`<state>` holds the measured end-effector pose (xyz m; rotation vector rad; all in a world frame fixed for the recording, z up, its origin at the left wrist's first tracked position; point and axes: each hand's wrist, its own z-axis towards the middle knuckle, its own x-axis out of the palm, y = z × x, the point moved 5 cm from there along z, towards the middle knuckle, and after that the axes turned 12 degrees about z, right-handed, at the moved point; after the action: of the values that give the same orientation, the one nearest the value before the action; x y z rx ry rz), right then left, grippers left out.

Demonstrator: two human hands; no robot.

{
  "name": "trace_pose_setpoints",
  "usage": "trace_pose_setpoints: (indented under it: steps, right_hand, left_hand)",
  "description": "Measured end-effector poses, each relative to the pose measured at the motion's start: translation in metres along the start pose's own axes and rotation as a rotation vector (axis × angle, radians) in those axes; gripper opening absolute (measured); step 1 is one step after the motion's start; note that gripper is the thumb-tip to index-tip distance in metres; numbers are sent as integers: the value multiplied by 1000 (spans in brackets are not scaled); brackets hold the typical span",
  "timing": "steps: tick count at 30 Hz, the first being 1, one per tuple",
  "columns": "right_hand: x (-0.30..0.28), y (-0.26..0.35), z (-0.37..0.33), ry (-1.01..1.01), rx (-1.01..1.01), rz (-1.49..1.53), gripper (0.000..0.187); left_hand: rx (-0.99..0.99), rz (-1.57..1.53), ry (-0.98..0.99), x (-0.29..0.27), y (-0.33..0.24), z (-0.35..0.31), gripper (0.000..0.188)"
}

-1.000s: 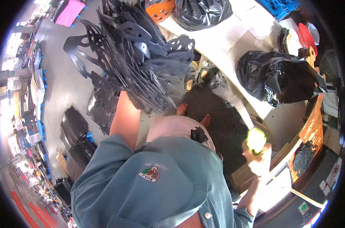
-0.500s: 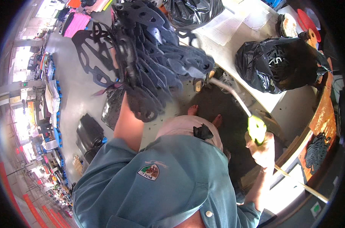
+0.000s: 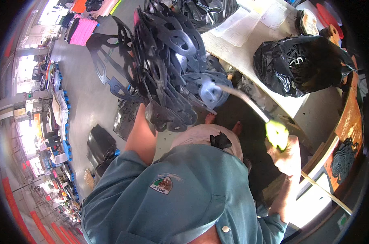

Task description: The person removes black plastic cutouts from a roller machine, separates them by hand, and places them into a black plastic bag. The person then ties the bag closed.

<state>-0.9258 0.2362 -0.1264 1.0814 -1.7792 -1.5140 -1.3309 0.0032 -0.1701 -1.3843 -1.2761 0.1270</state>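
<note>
A thick bundle of dark grey, flexible cut-out pieces with oval holes (image 3: 168,69) hangs in front of my chest. My left forearm (image 3: 141,136) runs up under it and bears it; the hand itself is hidden among the pieces. My right hand (image 3: 285,156) is closed round the lime-green handle of a long-necked tool (image 3: 277,134). The tool's thin, pale, bent shaft reaches left toward the bundle's lower right pieces. Blur keeps me from telling whether its tip touches them.
On the white table (image 3: 269,91) at the right stand a black plastic bag with pieces inside (image 3: 273,67) and another black bag (image 3: 208,14), with paper sheets (image 3: 243,26). A dark stack of pieces (image 3: 343,160) lies on a worn wooden board. Black bags (image 3: 99,140) rest on the floor at left.
The bundle has swung and turned, so its pieces show more steadily and its lower right part hangs lower. My right hand with the tool has shifted slightly right.
</note>
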Motion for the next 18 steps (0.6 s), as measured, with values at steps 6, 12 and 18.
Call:
trace_pose_setpoints:
  steps: [6,12,18]
  right_hand:
    - [-1,8,4,74,-77,-14,44]
    - [-1,25,9,6,-194,26,26]
    - [-7,35,17,-84,-198,159,15]
  left_hand:
    - [-13,13,-3,-4,-2,-6,81]
    - [-26,24,-9,-6,-3,-7,81]
    - [-50,26,1,-8,-5,-13,80]
